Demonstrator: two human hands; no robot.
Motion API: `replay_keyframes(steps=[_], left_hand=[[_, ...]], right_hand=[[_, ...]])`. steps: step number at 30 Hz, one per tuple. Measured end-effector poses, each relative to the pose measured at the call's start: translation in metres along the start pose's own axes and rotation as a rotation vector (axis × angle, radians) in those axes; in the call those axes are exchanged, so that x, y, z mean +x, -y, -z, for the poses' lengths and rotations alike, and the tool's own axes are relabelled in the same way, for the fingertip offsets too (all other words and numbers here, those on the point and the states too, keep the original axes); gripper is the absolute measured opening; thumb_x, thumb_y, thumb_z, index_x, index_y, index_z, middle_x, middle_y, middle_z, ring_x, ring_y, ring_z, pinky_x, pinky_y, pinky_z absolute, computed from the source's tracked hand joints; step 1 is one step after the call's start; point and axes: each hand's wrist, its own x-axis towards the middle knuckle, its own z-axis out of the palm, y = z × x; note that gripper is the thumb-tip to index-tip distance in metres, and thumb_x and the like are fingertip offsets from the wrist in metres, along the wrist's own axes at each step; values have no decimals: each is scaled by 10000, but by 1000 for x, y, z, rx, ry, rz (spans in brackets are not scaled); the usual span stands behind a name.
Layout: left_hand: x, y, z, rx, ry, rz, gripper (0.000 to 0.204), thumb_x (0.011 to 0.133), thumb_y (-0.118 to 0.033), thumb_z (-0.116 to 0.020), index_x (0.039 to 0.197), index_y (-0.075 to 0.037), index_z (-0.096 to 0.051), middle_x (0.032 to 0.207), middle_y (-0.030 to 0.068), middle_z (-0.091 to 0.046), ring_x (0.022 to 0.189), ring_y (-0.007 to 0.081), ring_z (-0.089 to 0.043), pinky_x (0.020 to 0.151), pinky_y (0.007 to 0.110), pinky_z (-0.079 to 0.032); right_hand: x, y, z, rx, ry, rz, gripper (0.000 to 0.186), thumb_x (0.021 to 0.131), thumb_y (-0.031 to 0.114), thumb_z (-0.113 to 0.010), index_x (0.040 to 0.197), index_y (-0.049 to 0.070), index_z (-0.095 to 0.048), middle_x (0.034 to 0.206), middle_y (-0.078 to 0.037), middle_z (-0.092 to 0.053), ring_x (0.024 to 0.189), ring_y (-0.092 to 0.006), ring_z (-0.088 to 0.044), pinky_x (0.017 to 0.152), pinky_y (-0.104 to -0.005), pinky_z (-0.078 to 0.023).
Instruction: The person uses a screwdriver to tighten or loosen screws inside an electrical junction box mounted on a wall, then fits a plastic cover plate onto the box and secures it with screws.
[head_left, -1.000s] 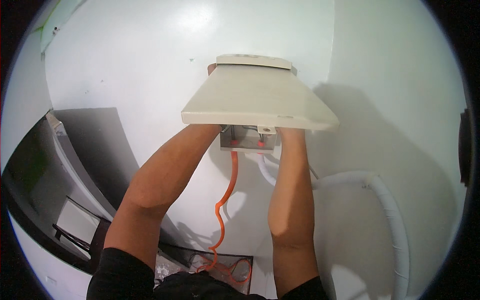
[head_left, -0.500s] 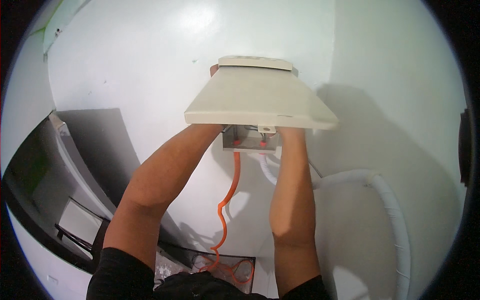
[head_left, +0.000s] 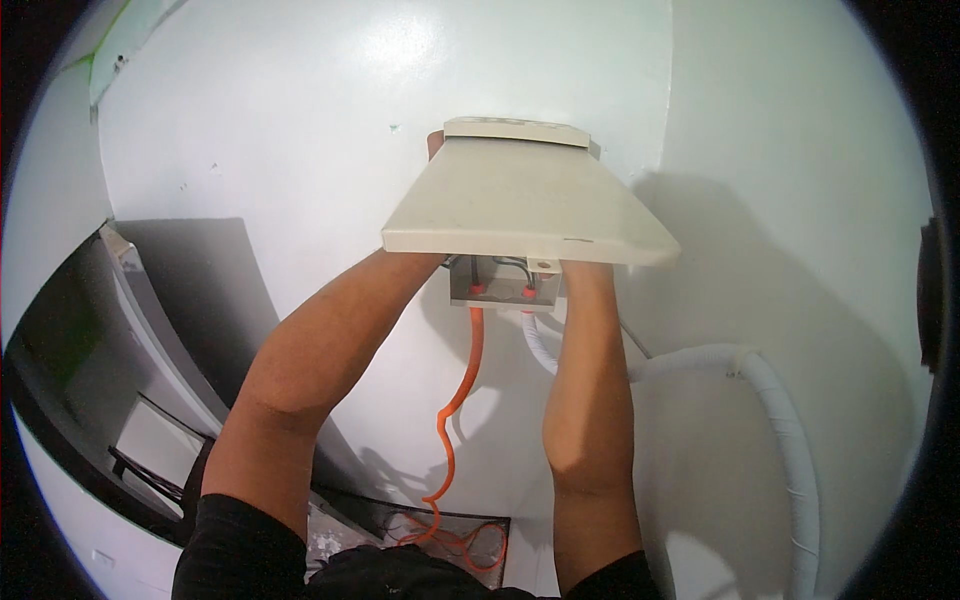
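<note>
A beige electrical box (head_left: 512, 131) is fixed on the white wall, its lid (head_left: 530, 200) swung up and out toward me. Both my forearms reach in beneath this lid. A small patch of my left hand (head_left: 434, 146) shows at the box's upper left edge; its fingers are mostly hidden. My right forearm (head_left: 590, 400) goes up along the box's right side, and the hand is out of sight behind the lid. Dark wires (head_left: 515, 268) show inside the bottom of the box. An orange conduit (head_left: 474, 350) and a white conduit (head_left: 540, 345) join the box's underside through red fittings.
A thick white wrapped pipe (head_left: 780, 420) bends down along the wall at the right. Below, the orange conduit lies in loops (head_left: 465, 545) near the floor. An open panel (head_left: 160, 320) stands at the left, with a white board and dark cables beside it.
The lid and box sit slightly further right and lower in the picture, and a little more of the wiring shows. My arms keep nearly the same pose.
</note>
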Motion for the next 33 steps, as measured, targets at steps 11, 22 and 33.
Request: replay_keyframes(steps=[11,22,33], left_hand=[[-2,-2,0,18,-9,3,513,1021,-451,-530,1370,-77,-575,1296,113,-663,1147,253,-651,965,401,-550],[3,5,-1,-8,-10,-10,510,1021,-448,-525,1364,-76,-579,1286,113,-667,1135,254,-658,956,401,-556],[6,10,-2,-3,-9,-15,506,1021,-446,-520,1359,-74,-582,1276,112,-672,1123,255,-664,947,400,-562]], right_hand=[[16,-19,-6,102,98,49,317,1029,347,-532,1112,44,-578,674,-113,-559,453,-193,-493,391,-311,-368],[3,-8,-3,-86,35,21,535,979,382,-617,1383,33,-578,1380,-195,-590,1260,-339,-539,1065,-436,-419],[4,-13,2,19,3,79,375,1003,368,-572,1191,43,-580,865,-135,-576,645,-232,-494,536,-351,-379]])
